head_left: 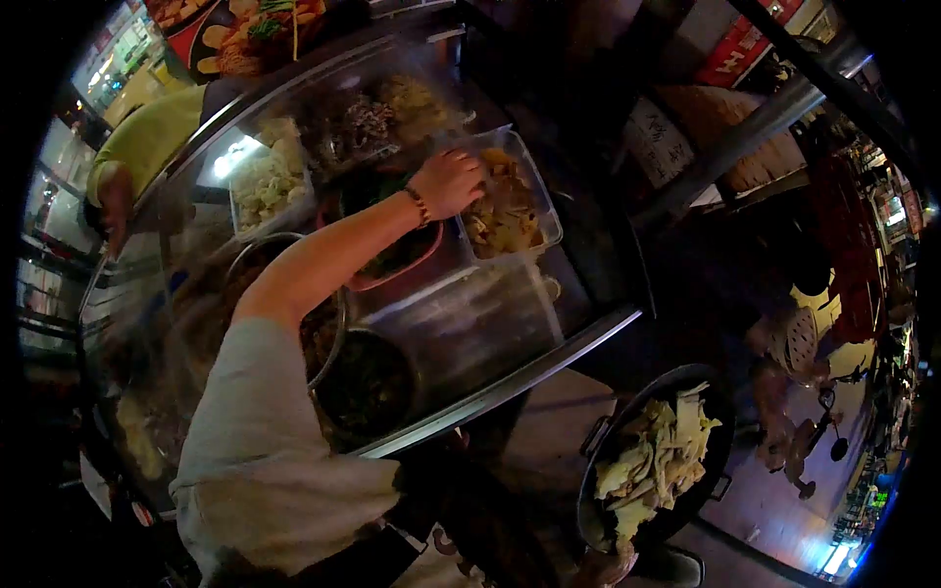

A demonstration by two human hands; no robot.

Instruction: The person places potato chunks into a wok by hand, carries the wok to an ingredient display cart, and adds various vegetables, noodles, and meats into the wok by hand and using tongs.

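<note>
My left hand [449, 183], with a beaded bracelet at the wrist, reaches over the left rim of a clear plastic container [555, 220] of yellowish sliced food [505, 218]. Its fingers curl down toward the slices, and their tips are hidden, so what they grip does not show. Low in the view, my right hand [610, 566] is closed at the near edge of a dark round pan [727, 431]. Pale yellow flat strips [659, 459] are heaped in that pan. Only part of the right hand is visible.
Left of the container stand a red-rimmed tub [397, 279] of greens, a dark round bowl [368, 384] and a plastic box [270, 186] of pale pieces. A metal edge [510, 382] borders the display case. Beyond it is a person in a yellow-green top [147, 147].
</note>
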